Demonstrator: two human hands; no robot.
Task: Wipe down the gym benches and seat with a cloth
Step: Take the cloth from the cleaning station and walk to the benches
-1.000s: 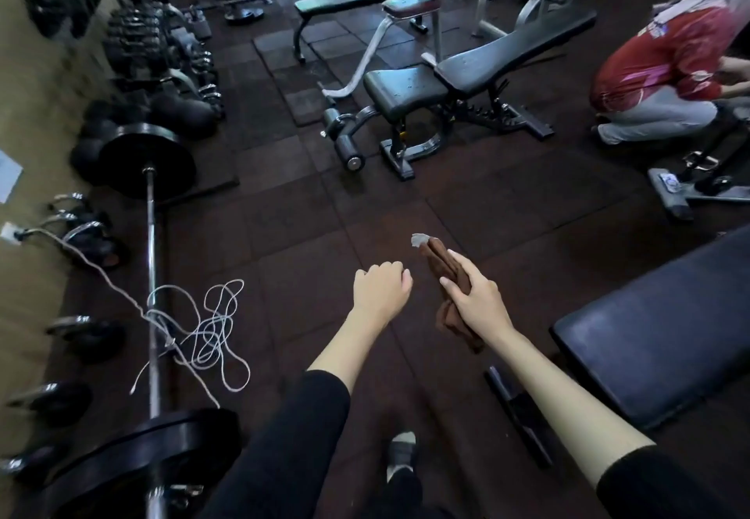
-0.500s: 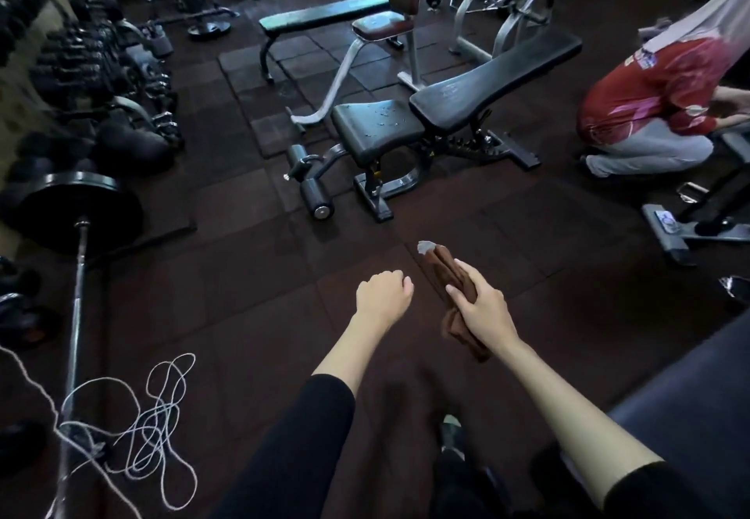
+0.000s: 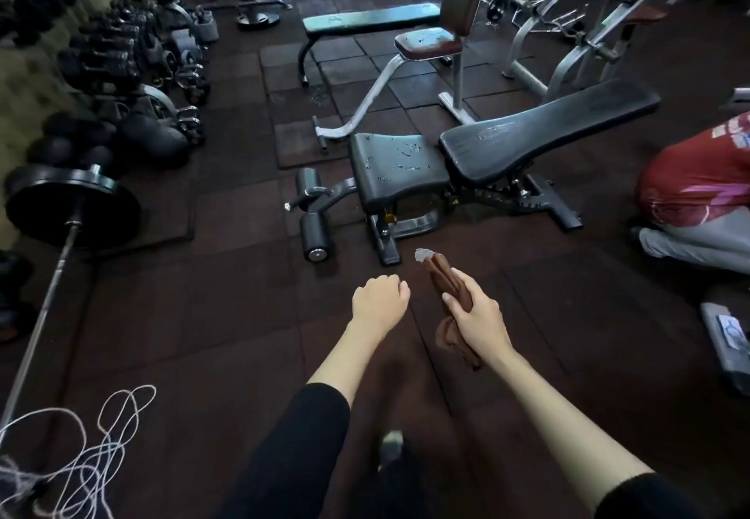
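Observation:
My right hand [image 3: 479,321] grips a bunched brown cloth [image 3: 442,279] that hangs out above and below the fist. My left hand [image 3: 379,301] is a loose fist beside it, holding nothing. Straight ahead stands a black adjustable bench with a wet, speckled seat pad [image 3: 395,165] and an inclined back pad [image 3: 548,124]. Behind it is a chair with a dark red seat [image 3: 428,43] and an upright back, and a flat bench [image 3: 371,19] further back. Both hands are held over bare floor, short of the black bench.
A loaded barbell [image 3: 69,201] lies along the floor on the left, with a dumbbell rack [image 3: 105,55] behind it and a tangled white cord [image 3: 81,457] at lower left. A person in a red shirt [image 3: 698,177] crouches at the right. Dark rubber floor tiles lie between me and the bench.
The view has moved forward and turned right: the black bench is nearer and more central, and the barbell and cord have slid left. Both hands keep the same pose.

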